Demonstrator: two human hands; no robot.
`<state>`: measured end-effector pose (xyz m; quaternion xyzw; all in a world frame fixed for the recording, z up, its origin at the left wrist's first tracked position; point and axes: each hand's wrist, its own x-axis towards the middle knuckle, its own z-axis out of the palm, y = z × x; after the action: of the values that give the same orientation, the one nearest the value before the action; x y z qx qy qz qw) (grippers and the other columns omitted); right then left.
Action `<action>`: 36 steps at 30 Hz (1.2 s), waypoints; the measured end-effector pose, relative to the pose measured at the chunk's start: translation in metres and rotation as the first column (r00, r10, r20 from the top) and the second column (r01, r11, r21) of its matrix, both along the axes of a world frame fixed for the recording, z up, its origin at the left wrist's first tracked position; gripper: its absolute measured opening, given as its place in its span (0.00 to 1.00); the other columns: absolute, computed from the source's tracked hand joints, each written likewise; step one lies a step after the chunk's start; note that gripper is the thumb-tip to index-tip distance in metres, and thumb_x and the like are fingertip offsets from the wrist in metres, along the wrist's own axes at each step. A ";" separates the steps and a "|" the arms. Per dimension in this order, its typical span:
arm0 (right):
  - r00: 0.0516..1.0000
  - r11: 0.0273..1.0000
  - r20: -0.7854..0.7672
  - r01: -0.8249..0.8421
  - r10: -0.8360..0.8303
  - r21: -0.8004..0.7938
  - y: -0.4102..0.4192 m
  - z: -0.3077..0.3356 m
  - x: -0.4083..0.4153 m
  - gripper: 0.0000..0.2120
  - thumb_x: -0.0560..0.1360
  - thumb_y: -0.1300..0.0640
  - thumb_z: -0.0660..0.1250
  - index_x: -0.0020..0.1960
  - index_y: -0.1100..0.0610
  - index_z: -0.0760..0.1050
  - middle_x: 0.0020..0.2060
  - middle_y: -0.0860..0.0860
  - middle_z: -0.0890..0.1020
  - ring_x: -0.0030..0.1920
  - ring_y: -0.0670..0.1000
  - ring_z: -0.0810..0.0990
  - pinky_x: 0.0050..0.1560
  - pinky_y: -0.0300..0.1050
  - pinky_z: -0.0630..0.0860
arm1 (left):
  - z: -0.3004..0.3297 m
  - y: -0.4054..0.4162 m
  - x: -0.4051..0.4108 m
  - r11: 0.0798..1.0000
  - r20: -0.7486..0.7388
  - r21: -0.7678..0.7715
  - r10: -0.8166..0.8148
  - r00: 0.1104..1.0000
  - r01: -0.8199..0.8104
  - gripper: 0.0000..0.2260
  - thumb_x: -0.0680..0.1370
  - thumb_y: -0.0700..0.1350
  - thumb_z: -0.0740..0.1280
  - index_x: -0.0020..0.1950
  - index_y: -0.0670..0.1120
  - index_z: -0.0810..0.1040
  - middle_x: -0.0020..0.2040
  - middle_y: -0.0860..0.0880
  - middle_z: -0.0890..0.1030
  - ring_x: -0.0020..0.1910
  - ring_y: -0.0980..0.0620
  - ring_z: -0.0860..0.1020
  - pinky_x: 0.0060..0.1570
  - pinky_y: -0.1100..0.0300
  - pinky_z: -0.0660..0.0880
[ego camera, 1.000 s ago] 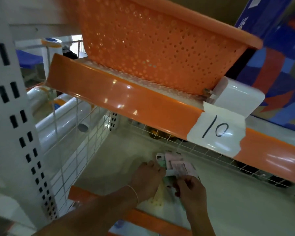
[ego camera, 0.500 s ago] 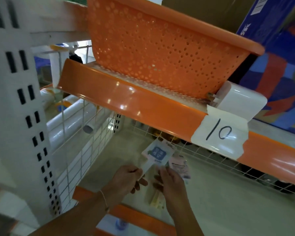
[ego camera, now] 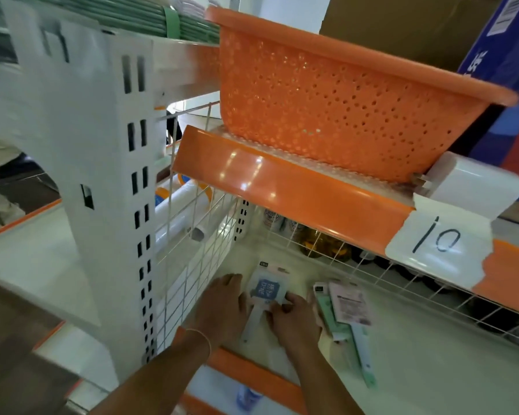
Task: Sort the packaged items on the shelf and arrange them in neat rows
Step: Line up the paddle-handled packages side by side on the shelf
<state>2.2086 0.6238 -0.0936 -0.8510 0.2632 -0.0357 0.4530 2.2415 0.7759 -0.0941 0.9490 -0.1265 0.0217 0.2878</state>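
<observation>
White perforated upright [ego camera: 117,181] stands at far left, with a wire mesh divider [ego camera: 192,250] beside it closing the left end of the shelf [ego camera: 432,369]. Behind the mesh: white rolled tubes, count unclear. Left hand [ego camera: 222,307] lies palm down on the shelf floor, fingers loosely spread, flat against the left edge of a blue-label package [ego camera: 265,290]; thin band on the wrist. Package lies flat near the mesh divider; blue panel carries white characters, too blurred to read. Right hand [ego camera: 297,320] pinches the package's lower right edge, fingers curled. Just right of it: a stack of packages [ego camera: 346,310], at least two, one green, one pink with small print, illegible. Above, one orange perforated basket [ego camera: 342,100] sits on the upper shelf. One paper tag [ego camera: 438,244] on the orange shelf edge reads "10", handwritten.
</observation>
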 end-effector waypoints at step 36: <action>0.947 0.788 0.126 0.317 -0.297 -0.527 -0.090 0.004 -0.044 0.20 0.72 0.46 0.67 0.62 0.52 0.77 0.61 0.59 0.76 0.59 0.64 0.74 0.59 0.55 0.71 | -0.032 0.002 0.010 0.975 0.227 0.156 -0.191 0.955 0.158 0.19 0.76 0.56 0.55 0.56 0.47 0.77 0.57 0.45 0.80 0.56 0.45 0.78 0.56 0.52 0.76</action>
<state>2.1646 0.5337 -0.0899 -0.8889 0.3687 -0.1971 0.1874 2.2519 0.7779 -0.1258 0.9418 -0.2453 0.1024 0.2060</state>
